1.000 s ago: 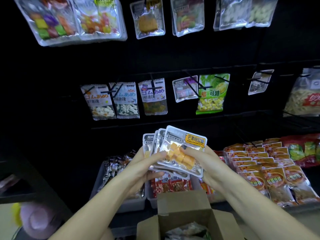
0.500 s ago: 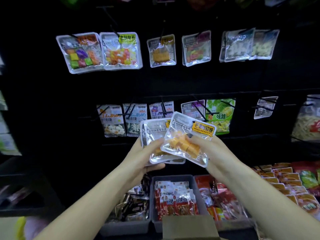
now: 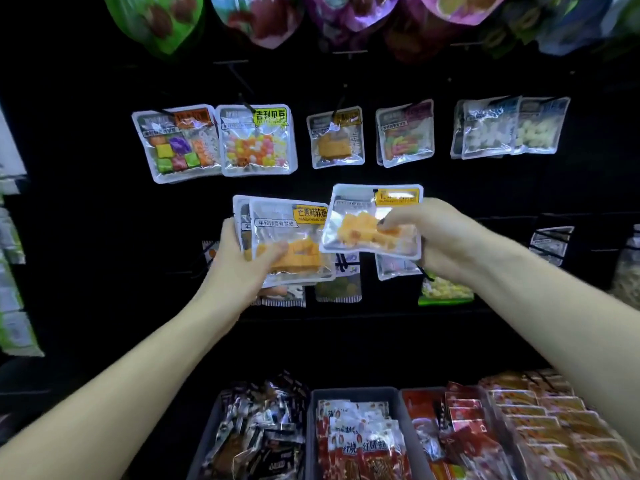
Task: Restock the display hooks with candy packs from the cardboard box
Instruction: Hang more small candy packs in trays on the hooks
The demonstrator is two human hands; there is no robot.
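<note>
Head view, facing the dark hook wall (image 3: pixel 346 199). My left hand (image 3: pixel 239 265) grips a small stack of mango candy packs (image 3: pixel 289 244), thumb curled over the front pack. My right hand (image 3: pixel 440 237) pinches a single mango pack (image 3: pixel 363 223), held just right of the stack and slightly higher, below the wall's row of hung clear packs (image 3: pixel 336 138). Under both hands, beneath the wall, stand grey bins (image 3: pixel 313 427) of wrapped snacks.
</note>
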